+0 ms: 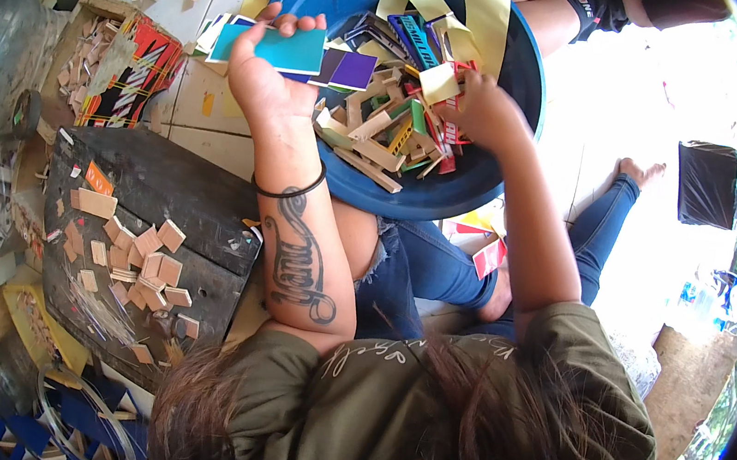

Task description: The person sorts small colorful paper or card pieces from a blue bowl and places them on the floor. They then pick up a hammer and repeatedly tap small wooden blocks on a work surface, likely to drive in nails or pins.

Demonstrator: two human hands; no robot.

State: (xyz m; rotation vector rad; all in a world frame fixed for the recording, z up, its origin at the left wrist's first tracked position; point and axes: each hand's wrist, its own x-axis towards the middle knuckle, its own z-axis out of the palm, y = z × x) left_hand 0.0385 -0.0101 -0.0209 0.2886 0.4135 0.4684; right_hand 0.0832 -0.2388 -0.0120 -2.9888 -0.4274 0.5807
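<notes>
The left hand [264, 86] curls around one teal card [292, 50]. Right of that grip, one blue basin [418, 203] lies beneath the right hand [491, 114], hold unclear.

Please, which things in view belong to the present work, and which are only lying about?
Seemingly in use:
Left hand, holding coloured cards
Right hand, over the blue basin
Mixed pieces inside

Probably just lying about:
Wooden blocks on the dark surface
Black package-like object
</notes>
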